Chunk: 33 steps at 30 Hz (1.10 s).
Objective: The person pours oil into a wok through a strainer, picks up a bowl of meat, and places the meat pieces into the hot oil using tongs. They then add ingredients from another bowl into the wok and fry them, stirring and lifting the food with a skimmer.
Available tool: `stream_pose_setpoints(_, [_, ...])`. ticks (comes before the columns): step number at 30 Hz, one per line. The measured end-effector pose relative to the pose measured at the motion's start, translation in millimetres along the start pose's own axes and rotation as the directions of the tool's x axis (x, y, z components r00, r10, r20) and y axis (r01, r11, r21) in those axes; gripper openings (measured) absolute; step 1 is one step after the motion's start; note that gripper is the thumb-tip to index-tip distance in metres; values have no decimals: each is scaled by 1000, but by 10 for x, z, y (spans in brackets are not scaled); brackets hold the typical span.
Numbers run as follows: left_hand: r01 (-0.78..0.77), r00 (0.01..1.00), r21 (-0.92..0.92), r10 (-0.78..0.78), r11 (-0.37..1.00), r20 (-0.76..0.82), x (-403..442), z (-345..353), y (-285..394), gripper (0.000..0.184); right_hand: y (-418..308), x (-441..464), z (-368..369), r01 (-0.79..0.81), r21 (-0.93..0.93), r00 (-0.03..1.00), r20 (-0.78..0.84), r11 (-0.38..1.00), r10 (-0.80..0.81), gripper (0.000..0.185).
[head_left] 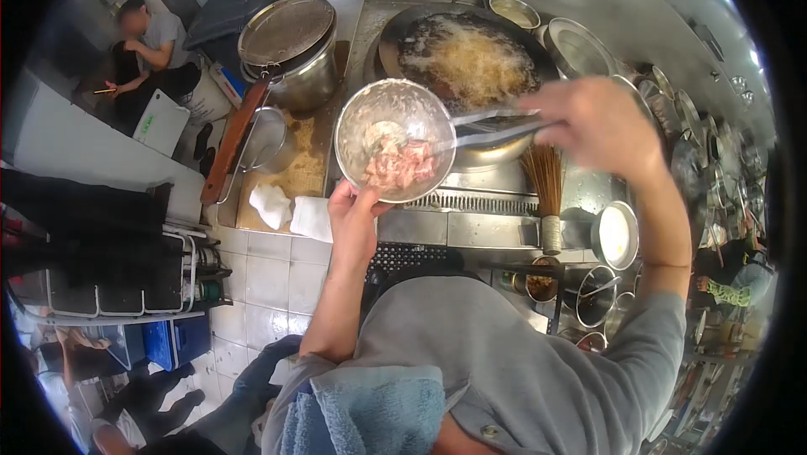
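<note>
My left hand (353, 224) grips a metal bowl (408, 100) by its lower rim, the thumb at the edge. Pieces of pale pink raw meat (399, 163) lie in the bowl, and its inner wall is smeared with a whitish coating. Blurred by motion, my right hand (593, 123) is closed around the handle end of metal tongs (496, 129). The two arms of the tongs point left, and their tips reach into the bowl beside the meat. Just beyond the bowl, a black wok (393, 45) holds bubbling yellowish oil (475, 60).
A stockpot (298, 89) with a mesh strainer (286, 31) on top stands left. A bamboo brush (548, 194) and a white bowl (618, 235) are at right. White cloths (311, 218) lie on the counter. One person (164, 43) sits at far left; others are at lower left and far right.
</note>
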<state>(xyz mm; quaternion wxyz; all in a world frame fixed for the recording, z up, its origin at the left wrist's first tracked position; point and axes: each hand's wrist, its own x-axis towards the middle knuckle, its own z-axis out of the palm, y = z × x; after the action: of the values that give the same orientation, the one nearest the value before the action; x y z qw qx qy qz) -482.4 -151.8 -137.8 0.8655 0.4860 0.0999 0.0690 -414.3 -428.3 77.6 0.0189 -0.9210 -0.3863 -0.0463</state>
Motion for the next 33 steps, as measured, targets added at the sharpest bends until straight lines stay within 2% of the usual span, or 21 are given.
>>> stream_pose_setpoints(1, [-13, 1000, -21, 13, 1000, 26, 10, 46, 24, 4, -107, 8, 18, 20, -36, 998, 62, 999, -17, 28])
stream_pose_setpoints(4, [-26, 998, -29, 28, 999, 59, 36, 119, 23, 9, -253, 63, 292, 80, -103, 996, 54, 991, -75, 20])
stream_pose_setpoints(7, [-35, 996, -12, 36, 999, 79, 59, 93, -57, 10, -210, 172, 514, 85, -59, 989, 123, 995, -77, 15])
stream_pose_setpoints(11, [18, 999, -14, -17, 1000, 50, 48, 78, -85, 12, -157, 180, 386, 65, -169, 979, 203, 983, -30, 20])
stream_pose_setpoints(14, [8, 999, -39, -6, 999, 54, 105, 31, -145, 13, -140, 165, 97, 54, -180, 995, 91, 982, -38, 12])
stream_pose_setpoints(17, [-24, 998, 22, 22, 999, 52, 214, -82, -299, 13, -77, 177, -143, -42, -105, 999, -17, 994, 40, 17])
stream_pose_setpoints(20, [83, 995, -63, -79, 995, 69, 206, 17, -214, 13, 34, 245, -62, -11, -57, 995, -96, 998, 5, 22])
stream_pose_setpoints(24, [108, 994, -94, -106, 990, 30, 244, 46, -145, 8, 36, 311, -155, -52, -15, 988, -148, 999, 49, 24])
stream_pose_setpoints(27, [135, 991, -104, -136, 985, -8, 301, -75, -174, 15, 211, 376, -235, -72, 69, 961, -263, 995, 88, 26])
stream_pose_setpoints(28, [142, 989, -108, -144, 984, -13, 319, -110, -207, 18, 242, 436, -268, -75, 15, 953, -292, 997, 76, 28])
stream_pose_setpoints(31, [149, 987, -128, -156, 981, -49, 361, -131, -232, 23, 382, 650, -459, -291, 96, 928, -215, 952, 305, 27])
stream_pose_setpoints(33, [158, 984, -124, -167, 980, -65, 364, -111, -228, 25, 608, 820, -463, -313, 10, 918, -254, 950, 305, 26])
